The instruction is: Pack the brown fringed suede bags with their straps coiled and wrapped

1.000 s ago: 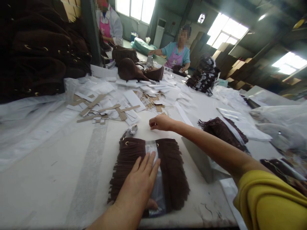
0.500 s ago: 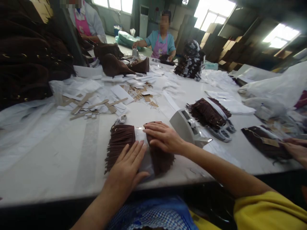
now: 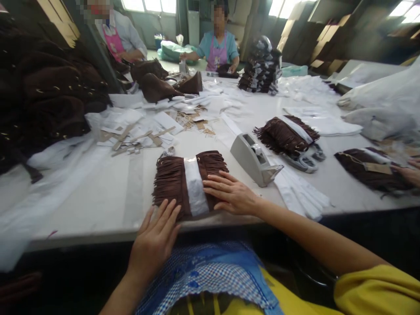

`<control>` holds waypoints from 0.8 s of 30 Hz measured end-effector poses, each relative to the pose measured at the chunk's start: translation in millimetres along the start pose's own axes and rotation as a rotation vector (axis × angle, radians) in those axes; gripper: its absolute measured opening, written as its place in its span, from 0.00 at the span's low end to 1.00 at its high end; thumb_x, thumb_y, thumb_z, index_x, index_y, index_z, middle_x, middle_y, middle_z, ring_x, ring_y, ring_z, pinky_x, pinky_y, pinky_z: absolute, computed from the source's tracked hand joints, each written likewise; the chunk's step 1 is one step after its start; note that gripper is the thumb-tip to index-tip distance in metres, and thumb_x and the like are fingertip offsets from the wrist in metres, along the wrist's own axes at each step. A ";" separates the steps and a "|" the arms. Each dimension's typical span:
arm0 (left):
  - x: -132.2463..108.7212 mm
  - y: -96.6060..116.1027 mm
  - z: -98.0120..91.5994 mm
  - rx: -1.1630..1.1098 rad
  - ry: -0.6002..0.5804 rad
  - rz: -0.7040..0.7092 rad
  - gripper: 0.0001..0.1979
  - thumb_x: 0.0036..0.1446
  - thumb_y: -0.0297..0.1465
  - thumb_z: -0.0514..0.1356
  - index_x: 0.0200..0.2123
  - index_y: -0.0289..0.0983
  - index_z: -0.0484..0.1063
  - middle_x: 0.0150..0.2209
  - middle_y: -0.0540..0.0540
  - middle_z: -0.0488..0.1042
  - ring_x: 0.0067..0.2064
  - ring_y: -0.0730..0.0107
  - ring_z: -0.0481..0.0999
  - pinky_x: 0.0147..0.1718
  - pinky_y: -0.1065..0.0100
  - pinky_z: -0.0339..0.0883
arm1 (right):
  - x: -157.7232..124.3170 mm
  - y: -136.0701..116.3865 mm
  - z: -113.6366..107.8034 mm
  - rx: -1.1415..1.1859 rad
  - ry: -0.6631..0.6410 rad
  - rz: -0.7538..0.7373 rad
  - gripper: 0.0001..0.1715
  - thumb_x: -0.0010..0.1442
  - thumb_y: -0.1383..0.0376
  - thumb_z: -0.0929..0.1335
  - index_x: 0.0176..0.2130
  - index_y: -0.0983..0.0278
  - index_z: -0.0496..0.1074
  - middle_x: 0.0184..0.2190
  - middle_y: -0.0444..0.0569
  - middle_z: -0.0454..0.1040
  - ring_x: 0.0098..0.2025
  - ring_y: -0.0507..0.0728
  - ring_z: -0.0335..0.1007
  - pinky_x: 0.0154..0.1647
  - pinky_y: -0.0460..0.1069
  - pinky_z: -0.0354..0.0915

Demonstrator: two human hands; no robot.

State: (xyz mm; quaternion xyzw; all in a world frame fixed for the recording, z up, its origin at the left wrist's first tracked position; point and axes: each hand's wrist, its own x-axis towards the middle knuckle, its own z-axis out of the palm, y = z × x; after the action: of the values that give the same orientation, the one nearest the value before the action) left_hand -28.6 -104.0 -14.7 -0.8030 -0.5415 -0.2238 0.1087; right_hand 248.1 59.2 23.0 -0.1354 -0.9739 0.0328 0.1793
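So, taking the dark brown, soft-looking fringed bundle (image 3: 169,179) as the middle of the clock, 12 being the far side: it's laid flat near the front edge of the smooth white worktop (image 3: 98,201), roughly rectangular, sides all shaggy with thin strips. A wide, slightly shiny white band (image 3: 197,190) is run down its front, though paper or plastic can't be told. A round gold-coloured eyelet (image 3: 198,160) can be made out near the top.

At 7 o'clock its lower edge is touched by the fingertips of the left hand (image 3: 156,236); that grip is relaxed, fingers stretched out, nothing clasped. Around 3, the right hand (image 3: 231,192) is rested palm-down on the fringe, its grip loose too, with fingertips laid by the band.

A grey, wedge-shaped plastic tape dispenser (image 3: 251,159) is parked between 2 and 3, with a second brown fringed bundle (image 3: 282,135), white-banded as well, set beyond it at 2. Way over at 3, a dark bundle with a flat tan tag (image 3: 377,168) is touched by another person's hand (image 3: 410,173). Flat white and tan card scraps (image 3: 141,133) are strewn about 11.
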 end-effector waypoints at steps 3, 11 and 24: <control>-17.6 -12.1 -9.0 0.012 0.019 -0.142 0.22 0.66 0.33 0.54 0.61 0.36 0.65 0.60 0.41 0.70 0.61 0.54 0.69 0.62 0.51 0.57 | -19.3 -5.4 5.8 -0.041 -0.004 0.064 0.33 0.67 0.55 0.65 0.65 0.65 0.59 0.66 0.55 0.60 0.69 0.63 0.51 0.69 0.64 0.51; 59.3 -29.0 -22.5 -0.111 0.021 -0.033 0.21 0.66 0.38 0.54 0.59 0.39 0.68 0.63 0.44 0.67 0.65 0.58 0.63 0.64 0.55 0.56 | 2.2 -0.6 -0.8 0.089 0.153 0.093 0.19 0.67 0.60 0.66 0.56 0.60 0.71 0.57 0.50 0.72 0.63 0.59 0.63 0.66 0.59 0.59; -1.9 -54.5 -5.3 -0.410 0.066 -0.722 0.27 0.59 0.51 0.56 0.55 0.44 0.73 0.56 0.41 0.74 0.58 0.48 0.72 0.61 0.48 0.59 | 54.5 69.5 -31.0 0.179 0.183 0.406 0.17 0.69 0.60 0.62 0.52 0.60 0.75 0.51 0.51 0.77 0.54 0.58 0.71 0.60 0.55 0.62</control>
State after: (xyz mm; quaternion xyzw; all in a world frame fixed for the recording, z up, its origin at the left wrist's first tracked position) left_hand -80.5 -86.6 -14.7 -0.5589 -0.7289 -0.3764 -0.1214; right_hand 227.7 141.5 62.7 -0.3144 -0.8996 0.1418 0.2679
